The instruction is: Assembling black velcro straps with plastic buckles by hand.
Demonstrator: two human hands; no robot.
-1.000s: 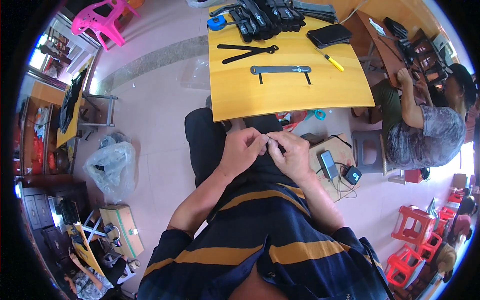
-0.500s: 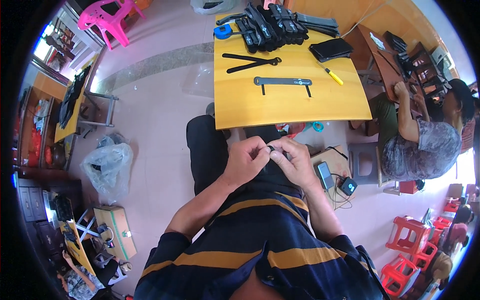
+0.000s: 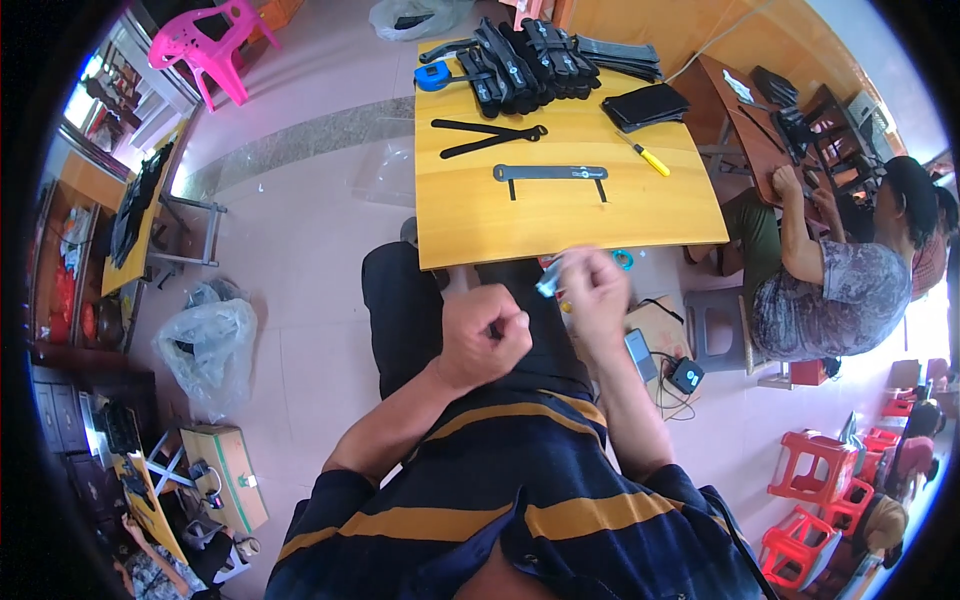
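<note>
**Head view: two hands apart above the lap, a small pale piece pinched in the right**

Head camera looks down on a seated person in a navy shirt with mustard stripes. Far left on the floor sits a crumpled clear plastic bag (image 3: 207, 345). Moving rightward, the left hand (image 3: 484, 338) is curled into a loose fist over the dark trousers; whether anything lies inside it cannot be told. Just beyond, the right hand (image 3: 594, 290) is raised near the front edge of the wooden table (image 3: 470, 215), fingers pinching a small pale-blue piece (image 3: 547, 282) that blurs in the frame. It looks light and thin, probably flexible, so a fingertip pinch at its edge should suffice; it may slip easily.

On the table lie a flat dark strap with two prongs (image 3: 550, 174), a yellow-handled screwdriver (image 3: 645, 156), and a stack of black straps (image 3: 525, 65) at the far edge. Further right, another person in a grey patterned top (image 3: 825, 300) sits working at a separate table.
</note>
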